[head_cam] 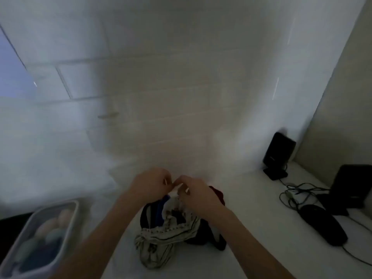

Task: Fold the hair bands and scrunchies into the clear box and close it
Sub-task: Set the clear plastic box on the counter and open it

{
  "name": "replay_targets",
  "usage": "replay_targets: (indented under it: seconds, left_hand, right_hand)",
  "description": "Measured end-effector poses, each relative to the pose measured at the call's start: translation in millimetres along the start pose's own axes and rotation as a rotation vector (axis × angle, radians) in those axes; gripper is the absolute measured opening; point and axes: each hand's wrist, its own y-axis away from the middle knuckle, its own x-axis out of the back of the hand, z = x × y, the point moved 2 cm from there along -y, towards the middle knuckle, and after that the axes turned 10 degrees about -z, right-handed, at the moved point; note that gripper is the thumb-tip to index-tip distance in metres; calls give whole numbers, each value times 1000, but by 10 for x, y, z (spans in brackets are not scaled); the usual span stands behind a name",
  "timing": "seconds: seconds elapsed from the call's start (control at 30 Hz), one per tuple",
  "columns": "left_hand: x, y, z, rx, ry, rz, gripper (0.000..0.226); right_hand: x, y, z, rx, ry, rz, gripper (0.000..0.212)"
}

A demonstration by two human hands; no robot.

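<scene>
A pile of hair bands [171,228] lies on the white table in front of me: a cream patterned one on top, with dark blue, black and red fabric beneath. My left hand [150,183] and my right hand [196,195] meet just above the pile's far side, fingers pinched together on something small and pale that blur keeps me from identifying. The clear box [40,238] stands open at the lower left, holding several pastel and dark scrunchies. No lid is in sight.
Two black speakers [278,156] [351,188] stand at the right by the wall, with tangled cables [296,194] between them. A black mouse [322,225] lies nearer to me. A white tiled wall [181,87] rises behind the table.
</scene>
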Motion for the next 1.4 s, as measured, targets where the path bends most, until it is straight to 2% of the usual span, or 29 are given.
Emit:
replay_targets:
  seconds: [0.17, 0.3, 0.5, 0.63, 0.77, 0.97, 1.03, 1.23, 1.4]
  left_hand:
    - [-357, -33, -35, 30, -158, -166, 23]
    - [-278, 182, -35, -21, -201, -143, 28]
    - [-31, 769, -381, -52, -25, 219, 23]
    - [-196, 1086, -636, 0, 46, 376, 17]
    - [-460, 1286, -798, 22, 119, 403, 16]
    - [-931, 1418, -1045, -36, 414, 568, 9]
    - [-1065, 1438, -1078, -107, 529, 598, 8]
    - [-1208, 1671, -1062, -216, 715, 768, 23]
    - [-1298, 1787, -1233, -180, 809, 859, 49]
  right_hand:
    - [-440, -29, 166, 69, 81, 8, 27]
    - [-583, 77, 177, 111, 182, 118, 24]
    - [-855, 527, -78, 201, 198, 486, 20]
    - [-1156, 699, -374, 290, 183, 418, 25]
    - [-1425, 818, -539, 273, 105, 352, 32]
    - [-1696, 965, -546, 227, 172, 207, 55]
    - [-1748, 967, -524, 231, 173, 193, 52]
    - [-1778, 974, -530, 274, -31, 268, 28]
    - [-1662, 1008, -375, 220, -416, 463, 23]
